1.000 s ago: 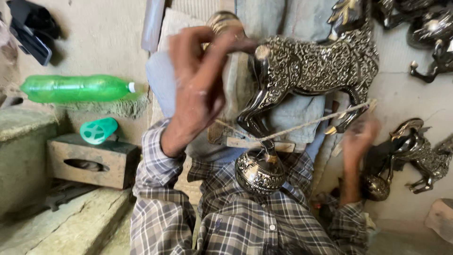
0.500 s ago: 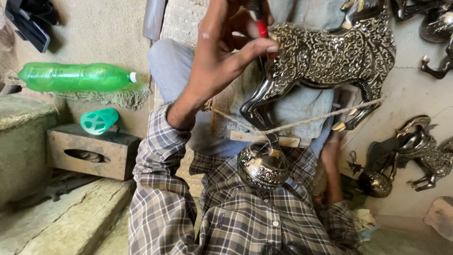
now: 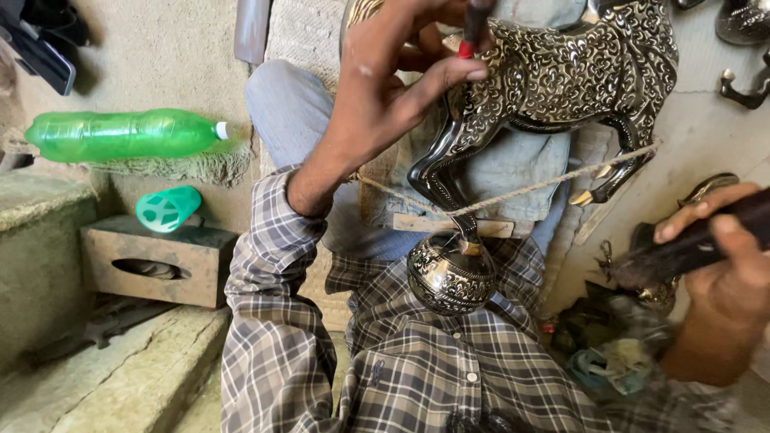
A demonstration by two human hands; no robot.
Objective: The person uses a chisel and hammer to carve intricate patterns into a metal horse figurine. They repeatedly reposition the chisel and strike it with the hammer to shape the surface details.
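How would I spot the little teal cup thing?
Find the big green bottle lying on its side at the left. Just below it sits a brown block with a slot; the teal plastic cup lies tipped on top, the only bright teal thing there.

Looking like a small metal-craft workshop, floor-level and rough. Showing bare plaster walls, a worn stone step [image 3: 120,377] at near left, a wooden block [image 3: 152,261] beside it. Displaying an engraved metal horse figure [image 3: 561,76] at far centre, more dark metal figures [image 3: 742,48] lying at far right, rags and scraps [image 3: 618,353] piling at near right.
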